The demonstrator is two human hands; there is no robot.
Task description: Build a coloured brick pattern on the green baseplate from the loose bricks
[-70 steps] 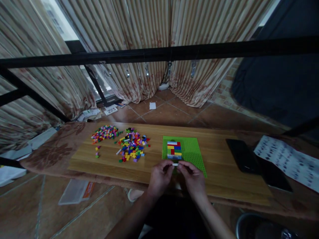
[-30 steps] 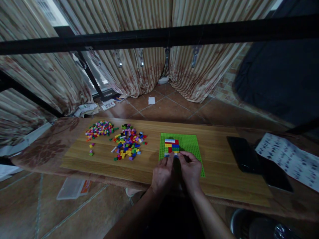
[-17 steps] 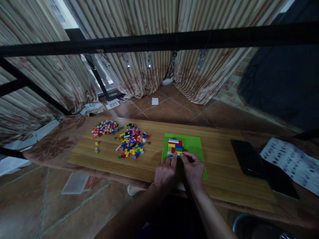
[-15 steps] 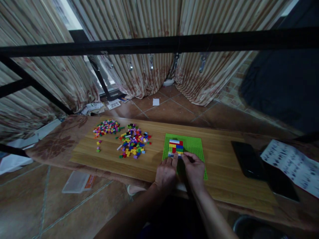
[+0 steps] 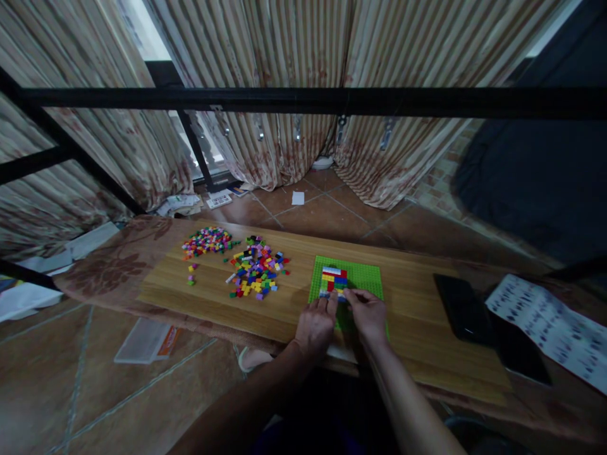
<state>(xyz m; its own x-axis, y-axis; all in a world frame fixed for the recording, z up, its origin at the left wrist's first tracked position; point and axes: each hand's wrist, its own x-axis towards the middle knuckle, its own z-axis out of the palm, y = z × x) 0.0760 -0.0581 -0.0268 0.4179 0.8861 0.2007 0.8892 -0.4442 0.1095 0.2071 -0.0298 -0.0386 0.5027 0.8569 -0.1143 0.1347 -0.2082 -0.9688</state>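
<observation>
A green baseplate [image 5: 365,273] lies on the wooden board, carrying a small block of building bricks [image 5: 334,278] in white, red, yellow, blue and green. My left hand [image 5: 317,323] is closed, its index finger stretched to the near edge of these bricks; whatever its fingers may hold is hidden. From the right, my right hand [image 5: 368,316] pinches thumb and index finger at the near right corner of the block, on what looks like a small brick. The fingertips of both hands almost meet, and they cover the near part of the block.
Left of the baseplate lie two heaps of loose bricks, a nearer pile [image 5: 258,268] and a farther pile [image 5: 208,241]. A black phone-like slab [image 5: 462,308] and a printed sheet [image 5: 545,328] are at the right. A dark metal rail [image 5: 303,101] crosses beyond the board [image 5: 408,360].
The camera view has tilted and shifted slightly. Both hands stay at the near edge of the brick block, with only small finger movement.
</observation>
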